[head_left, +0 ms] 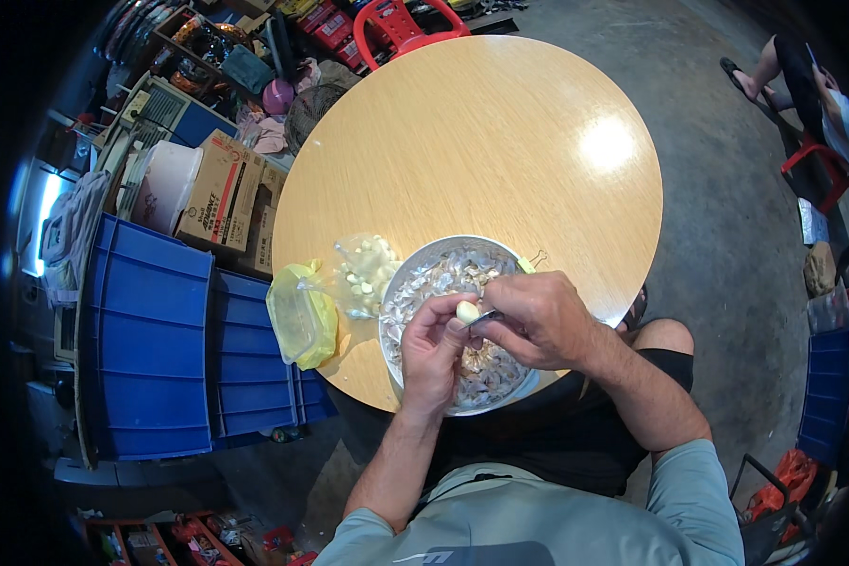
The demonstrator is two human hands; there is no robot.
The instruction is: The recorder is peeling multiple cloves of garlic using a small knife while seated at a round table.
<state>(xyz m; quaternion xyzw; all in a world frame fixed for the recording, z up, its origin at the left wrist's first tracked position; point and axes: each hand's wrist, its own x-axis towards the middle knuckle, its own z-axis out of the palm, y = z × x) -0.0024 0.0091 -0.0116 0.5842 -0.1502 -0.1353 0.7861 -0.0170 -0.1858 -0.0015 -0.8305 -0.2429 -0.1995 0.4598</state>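
My left hand (431, 357) pinches a pale peeled garlic clove (467, 310) between thumb and fingers. Closed around a small knife, my right hand (549, 319) brings the metal blade (487, 318) up against the clove. Both hands are above a large white basin (388, 354) of loose papery garlic skins (462, 269). Left of the basin, a clear plastic bag (368, 272) holds several peeled cloves. A yellow-green piece with a wire loop (528, 265) shows beyond my right hand; I cannot tell whether it belongs to the knife.
The round wooden table (472, 141) carries a clear plastic container (294, 321) in a yellow bag (325, 330) at its left edge. Blue crates (151, 340) and a cardboard box (219, 193) stand to the left. A red chair (406, 28) is behind the table; a seated person (802, 80) is far right.
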